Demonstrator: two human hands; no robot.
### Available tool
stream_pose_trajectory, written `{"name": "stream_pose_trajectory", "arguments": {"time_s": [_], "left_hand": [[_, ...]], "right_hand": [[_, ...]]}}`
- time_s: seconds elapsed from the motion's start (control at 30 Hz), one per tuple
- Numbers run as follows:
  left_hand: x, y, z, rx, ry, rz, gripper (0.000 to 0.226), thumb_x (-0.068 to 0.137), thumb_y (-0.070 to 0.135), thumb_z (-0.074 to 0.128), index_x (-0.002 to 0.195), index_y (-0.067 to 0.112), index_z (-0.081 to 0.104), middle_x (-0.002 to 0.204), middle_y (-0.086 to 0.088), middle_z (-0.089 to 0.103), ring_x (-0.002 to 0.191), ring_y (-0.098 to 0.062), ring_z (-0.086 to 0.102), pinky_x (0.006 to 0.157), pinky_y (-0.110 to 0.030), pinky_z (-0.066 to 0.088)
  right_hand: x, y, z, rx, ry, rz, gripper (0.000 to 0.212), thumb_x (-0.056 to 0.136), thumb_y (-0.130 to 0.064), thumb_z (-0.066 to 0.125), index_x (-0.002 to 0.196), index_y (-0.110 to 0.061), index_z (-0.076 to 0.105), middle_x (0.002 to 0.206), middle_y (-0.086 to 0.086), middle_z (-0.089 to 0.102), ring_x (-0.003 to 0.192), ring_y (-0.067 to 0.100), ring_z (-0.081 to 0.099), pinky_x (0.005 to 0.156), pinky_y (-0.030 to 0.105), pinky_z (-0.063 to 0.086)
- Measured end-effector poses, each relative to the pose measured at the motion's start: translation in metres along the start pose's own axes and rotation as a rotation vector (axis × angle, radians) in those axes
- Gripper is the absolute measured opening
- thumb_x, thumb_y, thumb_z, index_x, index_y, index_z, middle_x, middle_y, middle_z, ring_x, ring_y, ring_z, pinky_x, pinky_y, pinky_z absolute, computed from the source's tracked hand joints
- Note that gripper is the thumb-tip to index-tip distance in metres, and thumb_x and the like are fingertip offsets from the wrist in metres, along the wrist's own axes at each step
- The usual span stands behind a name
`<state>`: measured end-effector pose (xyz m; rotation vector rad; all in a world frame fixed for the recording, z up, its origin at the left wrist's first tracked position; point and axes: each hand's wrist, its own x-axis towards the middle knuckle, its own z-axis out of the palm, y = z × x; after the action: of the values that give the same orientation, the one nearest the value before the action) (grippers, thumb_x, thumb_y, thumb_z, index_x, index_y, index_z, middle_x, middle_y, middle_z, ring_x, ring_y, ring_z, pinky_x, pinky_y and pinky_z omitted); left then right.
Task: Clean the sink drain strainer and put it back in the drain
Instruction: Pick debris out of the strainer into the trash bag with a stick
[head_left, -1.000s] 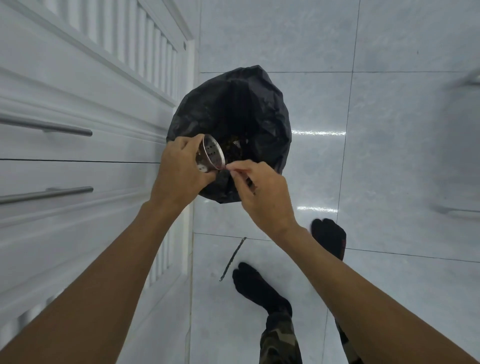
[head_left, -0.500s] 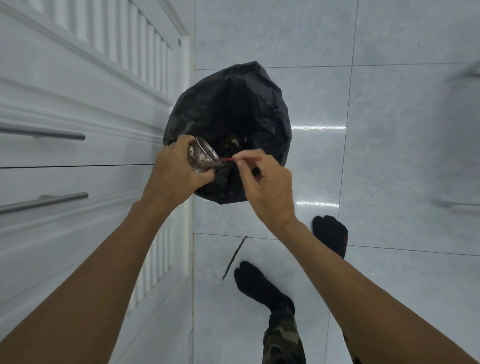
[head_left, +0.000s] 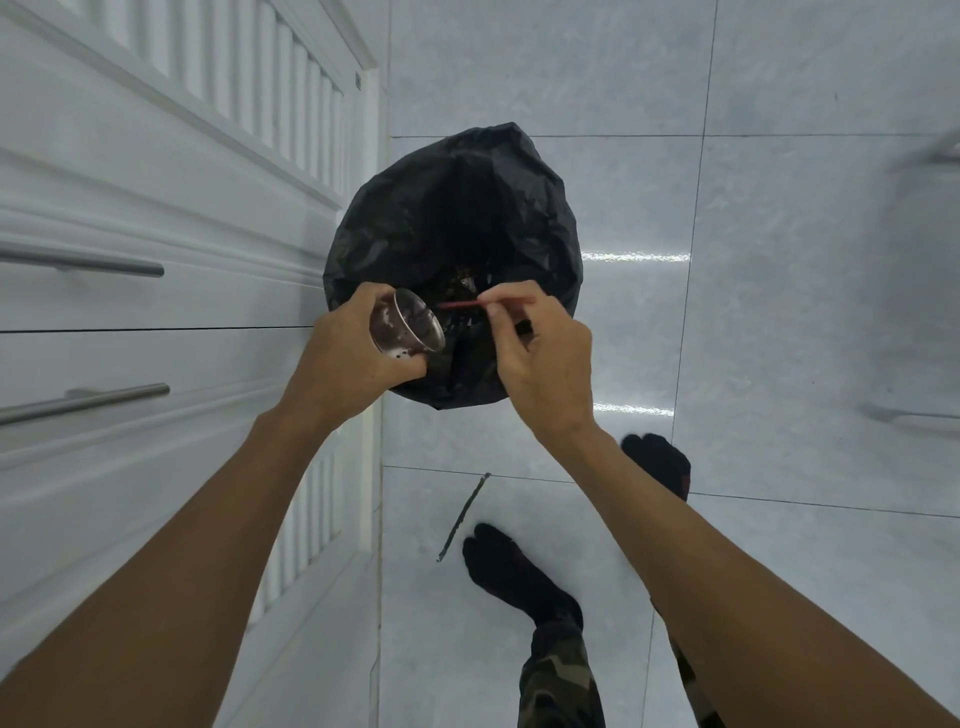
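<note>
My left hand (head_left: 347, 357) grips the metal drain strainer (head_left: 406, 328), a perforated steel cup tilted with its mouth facing right, over the near edge of a bin lined with a black bag (head_left: 457, 218). Dark residue clings inside the strainer. My right hand (head_left: 540, 358) pinches a thin red strand (head_left: 460, 305) between thumb and forefinger; it stretches left toward the strainer's rim. Food scraps lie at the bottom of the bag.
White cabinet fronts with metal bar handles (head_left: 85, 402) fill the left side, right beside the bin. The floor is pale glossy tile. A thin dark stick (head_left: 464, 517) lies on it near my feet in black socks (head_left: 511, 577). Blurred metal legs stand at far right.
The strainer has turned its mouth more to the right and up. My right hand has pulled the red strand out and away from the strainer, to the right.
</note>
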<state>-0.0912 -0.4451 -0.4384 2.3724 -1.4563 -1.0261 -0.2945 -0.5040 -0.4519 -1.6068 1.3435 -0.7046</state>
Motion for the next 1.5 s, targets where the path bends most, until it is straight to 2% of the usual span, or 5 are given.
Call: {"name": "stream_pose_trajectory", "arguments": {"time_s": [0.1, 0.23, 0.73, 1.1, 1.5], "left_hand": [[0.0, 0.0, 0.001, -0.024, -0.008, 0.001, 0.078, 0.068, 0.048, 0.085, 0.133, 0.027, 0.049, 0.113, 0.01, 0.061, 0.099, -0.013, 0.06, 0.073, -0.009, 0.043], [0.002, 0.001, 0.004, -0.056, -0.01, -0.018, 0.072, 0.071, 0.049, 0.084, 0.132, 0.029, 0.051, 0.116, 0.009, 0.063, 0.103, -0.014, 0.062, 0.074, -0.011, 0.046], [0.004, 0.007, 0.006, -0.113, -0.055, -0.085, 0.078, 0.061, 0.073, 0.069, 0.127, 0.033, 0.054, 0.109, 0.015, 0.063, 0.093, -0.005, 0.063, 0.072, -0.011, 0.047], [0.002, 0.0, 0.014, -0.157, -0.051, -0.079, 0.074, 0.066, 0.047, 0.088, 0.125, 0.035, 0.045, 0.107, 0.023, 0.056, 0.095, 0.0, 0.059, 0.072, -0.007, 0.043], [0.002, 0.008, 0.017, -0.052, 0.196, 0.092, 0.068, 0.079, 0.036, 0.084, 0.135, 0.014, 0.054, 0.131, -0.006, 0.062, 0.115, -0.01, 0.053, 0.097, -0.004, 0.036]], "right_hand": [[-0.01, -0.004, 0.005, -0.044, -0.186, -0.044, 0.012, 0.098, -0.018, 0.064, 0.108, -0.017, 0.071, 0.096, -0.005, 0.073, 0.086, 0.009, 0.066, 0.083, 0.023, 0.059], [0.0, -0.002, 0.0, 0.007, 0.02, 0.044, 0.013, 0.099, -0.017, 0.064, 0.11, -0.015, 0.071, 0.098, -0.005, 0.072, 0.087, 0.009, 0.066, 0.081, 0.021, 0.057], [0.008, 0.003, -0.006, -0.003, 0.033, 0.051, 0.013, 0.1, -0.019, 0.063, 0.11, -0.015, 0.07, 0.099, -0.005, 0.073, 0.088, 0.008, 0.066, 0.082, 0.018, 0.056], [0.009, 0.0, -0.004, 0.049, -0.185, 0.058, 0.011, 0.099, -0.018, 0.064, 0.106, -0.015, 0.071, 0.099, -0.005, 0.074, 0.091, 0.008, 0.069, 0.088, 0.021, 0.057], [-0.001, -0.01, -0.002, -0.252, -0.184, -0.181, 0.016, 0.101, -0.021, 0.058, 0.109, -0.016, 0.071, 0.102, -0.001, 0.073, 0.088, 0.015, 0.064, 0.081, 0.028, 0.059]]}}
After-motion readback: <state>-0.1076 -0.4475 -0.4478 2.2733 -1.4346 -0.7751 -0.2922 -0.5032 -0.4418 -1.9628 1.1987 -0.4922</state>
